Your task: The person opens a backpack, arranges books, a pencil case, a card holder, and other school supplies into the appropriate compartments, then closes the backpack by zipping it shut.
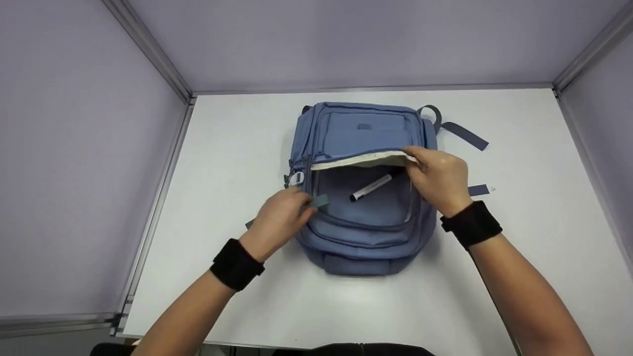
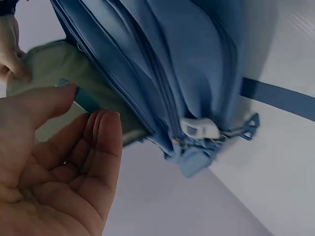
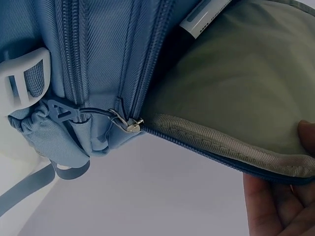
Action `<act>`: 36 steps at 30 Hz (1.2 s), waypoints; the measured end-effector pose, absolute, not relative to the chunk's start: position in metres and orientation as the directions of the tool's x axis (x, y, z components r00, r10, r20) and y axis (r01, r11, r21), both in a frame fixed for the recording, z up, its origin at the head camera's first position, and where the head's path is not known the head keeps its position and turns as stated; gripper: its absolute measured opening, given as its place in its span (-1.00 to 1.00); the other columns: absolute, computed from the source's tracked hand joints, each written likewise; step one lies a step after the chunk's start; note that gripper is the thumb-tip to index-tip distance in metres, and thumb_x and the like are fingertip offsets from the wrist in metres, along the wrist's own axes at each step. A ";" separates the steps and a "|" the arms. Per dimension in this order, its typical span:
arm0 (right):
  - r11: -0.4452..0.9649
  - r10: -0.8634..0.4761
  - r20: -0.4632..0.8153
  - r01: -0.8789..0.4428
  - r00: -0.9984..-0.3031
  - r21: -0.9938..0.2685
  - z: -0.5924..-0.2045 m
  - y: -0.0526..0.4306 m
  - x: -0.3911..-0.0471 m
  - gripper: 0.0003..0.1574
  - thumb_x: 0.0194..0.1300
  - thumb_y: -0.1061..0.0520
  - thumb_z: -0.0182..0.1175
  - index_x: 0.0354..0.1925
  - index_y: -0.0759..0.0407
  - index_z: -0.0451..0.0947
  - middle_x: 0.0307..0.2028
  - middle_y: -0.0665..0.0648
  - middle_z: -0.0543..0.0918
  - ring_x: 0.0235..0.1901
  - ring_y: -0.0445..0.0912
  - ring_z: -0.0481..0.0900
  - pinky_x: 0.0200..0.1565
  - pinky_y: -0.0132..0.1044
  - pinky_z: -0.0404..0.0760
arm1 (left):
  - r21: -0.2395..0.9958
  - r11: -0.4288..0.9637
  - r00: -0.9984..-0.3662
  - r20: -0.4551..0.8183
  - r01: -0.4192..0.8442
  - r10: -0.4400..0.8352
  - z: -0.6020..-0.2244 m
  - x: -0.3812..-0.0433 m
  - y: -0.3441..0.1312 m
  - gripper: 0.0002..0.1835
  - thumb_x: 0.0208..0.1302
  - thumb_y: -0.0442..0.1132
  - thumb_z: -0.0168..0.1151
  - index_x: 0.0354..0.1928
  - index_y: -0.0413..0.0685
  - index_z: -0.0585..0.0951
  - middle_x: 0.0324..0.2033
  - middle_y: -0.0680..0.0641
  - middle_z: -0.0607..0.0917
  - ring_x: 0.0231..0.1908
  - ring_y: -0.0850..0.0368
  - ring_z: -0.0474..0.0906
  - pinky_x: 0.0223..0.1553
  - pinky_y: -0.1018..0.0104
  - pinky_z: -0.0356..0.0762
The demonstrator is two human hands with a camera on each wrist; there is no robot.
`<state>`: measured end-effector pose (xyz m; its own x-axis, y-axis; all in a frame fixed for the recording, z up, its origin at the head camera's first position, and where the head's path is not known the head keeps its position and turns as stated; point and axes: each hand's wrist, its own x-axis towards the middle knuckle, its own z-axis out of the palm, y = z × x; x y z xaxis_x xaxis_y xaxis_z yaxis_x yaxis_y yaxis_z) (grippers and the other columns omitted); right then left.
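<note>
A blue backpack (image 1: 366, 267) lies on its back on the white table, its front pocket unzipped. My right hand (image 1: 440, 173) pinches the edge of the pocket flap (image 1: 366, 159) and lifts it, showing the pale lining (image 3: 236, 83). Between the thumb and fingertips of my left hand (image 1: 282, 215) is a small flat teal piece (image 2: 86, 100), whose kind I cannot tell; it overlaps the pocket's left edge in the head view. A white marker with black ends (image 1: 373, 188) lies inside the pocket, its far end in shadow under the flap.
A white buckle (image 2: 199, 129) and zipper pulls hang on the bag's side. Dark straps (image 1: 465, 135) stretch onto the table (image 1: 222, 163) at the right, and another shows behind my left hand. Pale panels (image 1: 371, 44) enclose the table's back and sides.
</note>
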<state>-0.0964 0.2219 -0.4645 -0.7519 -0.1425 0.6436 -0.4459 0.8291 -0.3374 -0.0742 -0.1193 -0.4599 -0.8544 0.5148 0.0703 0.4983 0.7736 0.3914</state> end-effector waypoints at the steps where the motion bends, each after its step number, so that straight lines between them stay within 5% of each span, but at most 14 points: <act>1: 0.830 -0.141 0.643 -0.443 -0.753 -0.338 -0.465 0.222 -0.098 -0.75 0.24 0.25 0.33 -0.10 0.14 0.79 -0.30 0.18 0.80 -0.37 0.13 0.76 -0.44 0.06 0.61 | 0.360 0.762 -0.833 0.090 0.538 0.546 -0.461 -0.076 -0.110 -0.80 0.41 -0.19 0.34 -0.13 -0.21 0.72 -0.27 -0.09 0.68 -0.26 0.01 0.63 -0.21 0.13 0.61; 8: 0.827 -0.140 0.631 -0.440 -0.763 -0.349 -0.474 0.216 -0.102 -0.73 0.23 0.25 0.34 -0.08 0.14 0.79 -0.29 0.18 0.80 -0.37 0.12 0.76 -0.44 0.06 0.62 | 0.209 0.778 -0.805 0.191 0.592 0.561 -0.484 -0.108 -0.064 -0.81 0.42 -0.20 0.30 -0.31 -0.19 0.63 -0.36 -0.19 0.70 -0.30 -0.19 0.68 -0.28 -0.05 0.63; 20: 0.817 -0.143 0.641 -0.456 -0.754 -0.354 -0.475 0.207 -0.100 -0.75 0.25 0.22 0.35 -0.08 0.11 0.79 -0.25 0.14 0.81 -0.32 0.10 0.78 -0.42 0.06 0.63 | 0.225 0.786 -0.815 0.234 0.576 0.530 -0.496 -0.113 -0.065 -0.73 0.39 -0.10 0.35 -0.21 -0.21 0.64 -0.25 -0.22 0.71 -0.22 -0.24 0.68 -0.20 -0.10 0.63; 25: 0.815 -0.159 0.634 -0.463 -0.756 -0.348 -0.475 0.208 -0.096 -0.75 0.26 0.24 0.34 -0.08 0.12 0.79 -0.24 0.15 0.81 -0.32 0.11 0.78 -0.42 0.06 0.65 | 0.177 0.686 -0.675 0.463 0.706 0.575 -0.482 -0.093 -0.085 -0.78 0.36 -0.12 0.37 -0.30 -0.14 0.64 -0.30 -0.11 0.64 -0.27 -0.10 0.58 -0.26 0.06 0.60; 29: 0.819 -0.160 0.646 -0.466 -0.746 -0.335 -0.474 0.212 -0.094 -0.72 0.23 0.28 0.33 -0.09 0.10 0.80 -0.26 0.14 0.81 -0.32 0.10 0.78 -0.44 0.05 0.64 | 0.161 0.603 -0.539 0.661 0.781 0.522 -0.469 -0.095 -0.097 -0.74 0.37 -0.16 0.38 -0.02 -0.14 0.64 -0.07 -0.13 0.62 -0.03 -0.07 0.56 0.06 0.14 0.54; 33: 0.817 -0.161 0.655 -0.472 -0.738 -0.331 -0.480 0.211 -0.088 -0.65 0.17 0.33 0.32 -0.09 0.09 0.80 -0.25 0.12 0.81 -0.30 0.08 0.78 -0.45 0.04 0.65 | 0.208 0.599 -0.579 0.619 0.773 0.531 -0.463 -0.101 -0.101 -0.58 0.44 -0.13 0.32 0.23 -0.15 0.61 0.10 -0.12 0.64 0.13 -0.04 0.57 0.21 0.19 0.49; 36: 0.813 -0.179 0.647 -0.481 -0.741 -0.327 -0.486 0.211 -0.081 -0.61 0.15 0.34 0.33 -0.05 0.09 0.79 -0.21 0.13 0.81 -0.24 0.08 0.78 -0.39 0.04 0.68 | 0.229 0.592 -0.597 0.578 0.773 0.556 -0.466 -0.100 -0.101 -0.71 0.45 -0.18 0.29 0.12 -0.12 0.67 -0.01 -0.07 0.71 0.01 0.03 0.66 0.06 0.23 0.59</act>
